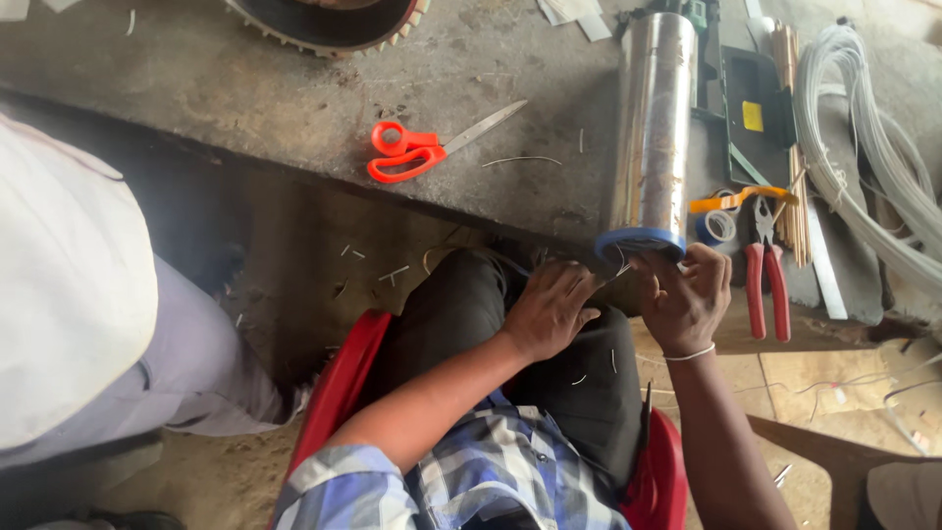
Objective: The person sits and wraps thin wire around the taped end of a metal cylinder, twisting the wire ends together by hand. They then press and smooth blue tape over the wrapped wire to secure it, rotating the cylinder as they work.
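Both hands work at the tube's near end: left hand (549, 309) half curled just short of it, right hand (687, 294) pinching what looks like thin wire. Beyond them the steel tube (653, 128) runs straight away across the bench (245, 88).

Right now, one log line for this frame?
left hand: resting on knee | right hand: fingers at blue-rimmed end of steel cylinder | bench: orange scissors, red pliers

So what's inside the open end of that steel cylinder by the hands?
The steel cylinder lies on the bench, its blue-rimmed end toward the person. Thin pale strands poke out at the rim, where the left hand and right hand work. Deeper inside is hidden.
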Demonstrator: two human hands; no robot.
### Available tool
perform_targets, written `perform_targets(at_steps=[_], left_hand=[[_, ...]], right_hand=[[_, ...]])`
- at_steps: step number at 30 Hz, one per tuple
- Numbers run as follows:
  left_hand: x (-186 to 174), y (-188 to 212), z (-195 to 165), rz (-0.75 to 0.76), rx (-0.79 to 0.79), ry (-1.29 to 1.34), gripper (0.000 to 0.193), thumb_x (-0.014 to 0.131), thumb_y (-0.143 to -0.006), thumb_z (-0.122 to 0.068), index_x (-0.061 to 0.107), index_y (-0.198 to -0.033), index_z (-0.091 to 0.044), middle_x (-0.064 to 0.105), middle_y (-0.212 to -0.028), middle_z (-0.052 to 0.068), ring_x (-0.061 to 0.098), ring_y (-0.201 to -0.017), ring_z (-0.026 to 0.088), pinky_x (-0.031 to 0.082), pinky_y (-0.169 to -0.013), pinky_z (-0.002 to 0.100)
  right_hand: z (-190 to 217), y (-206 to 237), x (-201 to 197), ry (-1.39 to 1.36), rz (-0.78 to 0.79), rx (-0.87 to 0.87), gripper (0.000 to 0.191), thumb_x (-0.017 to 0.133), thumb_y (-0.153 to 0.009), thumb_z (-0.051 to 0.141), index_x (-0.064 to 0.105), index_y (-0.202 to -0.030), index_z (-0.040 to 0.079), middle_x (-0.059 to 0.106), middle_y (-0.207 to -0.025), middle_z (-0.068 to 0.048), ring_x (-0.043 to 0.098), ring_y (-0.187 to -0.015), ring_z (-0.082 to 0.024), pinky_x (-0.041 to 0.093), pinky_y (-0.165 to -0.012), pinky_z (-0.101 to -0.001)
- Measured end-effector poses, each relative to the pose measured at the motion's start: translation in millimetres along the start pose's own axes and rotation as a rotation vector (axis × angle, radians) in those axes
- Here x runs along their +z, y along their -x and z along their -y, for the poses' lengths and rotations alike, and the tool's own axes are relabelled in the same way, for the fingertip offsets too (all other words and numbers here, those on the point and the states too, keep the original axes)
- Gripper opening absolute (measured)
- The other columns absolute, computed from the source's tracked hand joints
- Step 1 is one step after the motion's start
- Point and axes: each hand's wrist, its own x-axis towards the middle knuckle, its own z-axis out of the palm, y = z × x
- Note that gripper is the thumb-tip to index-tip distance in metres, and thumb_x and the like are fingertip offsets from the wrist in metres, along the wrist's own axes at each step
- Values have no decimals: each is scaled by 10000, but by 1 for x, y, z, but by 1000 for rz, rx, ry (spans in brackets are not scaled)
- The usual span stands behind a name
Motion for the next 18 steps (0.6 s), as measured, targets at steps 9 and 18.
perform_targets(at_steps=[9, 18], left_hand=[[-1, -28, -4, 306, -45, -173, 519, 556, -1018, -251, 500, -1507, -84, 606, -925, 114, 667, -652, 277, 561, -571, 422], [-7, -44, -22, 298, -145, -111, 444, 554, -1016, -247, 571, -1390, -8, 651, -944, 153, 702, -696, 315, 562, -614, 448]], right_hand=[[-6, -1, 1, -82, 28, 2, 192, 825, -941, 174, 772, -1125, 164, 567, -1126, -86, 524, -885, -239, 460, -801, -391], [-12, 4, -2, -94, 56, 22, 245, 820, -944, 145, 764, -1178, 190, 550, -1187, -86, 554, -1003, -249, 494, -794, -357]])
